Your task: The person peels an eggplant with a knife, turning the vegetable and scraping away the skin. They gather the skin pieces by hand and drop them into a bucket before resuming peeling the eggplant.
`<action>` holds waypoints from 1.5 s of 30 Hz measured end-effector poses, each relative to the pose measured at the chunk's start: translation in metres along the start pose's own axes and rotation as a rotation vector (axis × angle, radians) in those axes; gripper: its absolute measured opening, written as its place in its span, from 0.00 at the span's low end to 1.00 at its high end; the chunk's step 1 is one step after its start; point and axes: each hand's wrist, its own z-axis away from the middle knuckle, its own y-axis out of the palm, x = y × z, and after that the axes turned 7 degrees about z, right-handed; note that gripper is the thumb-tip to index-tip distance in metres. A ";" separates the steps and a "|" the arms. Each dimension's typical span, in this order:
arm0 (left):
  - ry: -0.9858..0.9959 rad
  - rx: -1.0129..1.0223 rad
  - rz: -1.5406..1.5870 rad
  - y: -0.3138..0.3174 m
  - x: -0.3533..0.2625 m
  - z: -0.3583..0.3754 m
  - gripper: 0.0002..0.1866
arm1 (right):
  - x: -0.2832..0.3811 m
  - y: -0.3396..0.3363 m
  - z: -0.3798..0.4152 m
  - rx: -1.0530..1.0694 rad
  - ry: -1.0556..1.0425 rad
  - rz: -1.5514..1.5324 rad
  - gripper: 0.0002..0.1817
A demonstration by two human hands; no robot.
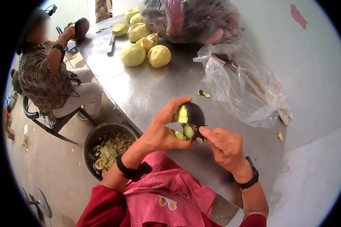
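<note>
My left hand is wrapped round a dark, round eggplant, partly peeled so that pale green flesh shows on its near-left side. In my right hand is a knife; its handle is hidden by my fingers. The blade lies across the eggplant, its tip pointing left towards my left palm. Strips of dark peel with green flesh hang around the blade, by my right thumb. The eggplant is held above the near edge of the metal table.
Several peeled eggplants lie at the back left, beside another knife. A bag of eggplants and a loose plastic bag are further right. Below left stands a basin of peelings. A seated co-worker holds a dark eggplant.
</note>
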 end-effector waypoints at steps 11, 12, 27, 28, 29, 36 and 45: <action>-0.041 0.005 -0.018 -0.004 0.002 0.000 0.52 | 0.003 -0.002 -0.004 0.024 0.085 -0.046 0.28; -0.063 0.005 -0.012 -0.003 0.001 0.000 0.52 | 0.003 -0.002 -0.005 0.023 0.078 -0.043 0.29; -0.004 0.010 -0.019 0.000 0.001 0.002 0.51 | 0.006 -0.003 -0.004 0.057 0.081 -0.064 0.28; -0.004 0.011 -0.019 0.001 0.001 0.003 0.51 | 0.007 -0.003 -0.004 0.055 0.082 -0.061 0.28; -0.037 0.006 -0.006 0.002 0.000 0.003 0.52 | 0.008 -0.003 -0.005 0.055 0.083 -0.061 0.28; 0.025 0.032 -0.066 -0.002 0.002 0.001 0.52 | 0.002 -0.005 -0.001 0.063 0.098 -0.065 0.28; -0.050 0.026 -0.094 -0.001 -0.002 0.001 0.52 | 0.004 -0.002 -0.004 0.045 0.093 0.010 0.30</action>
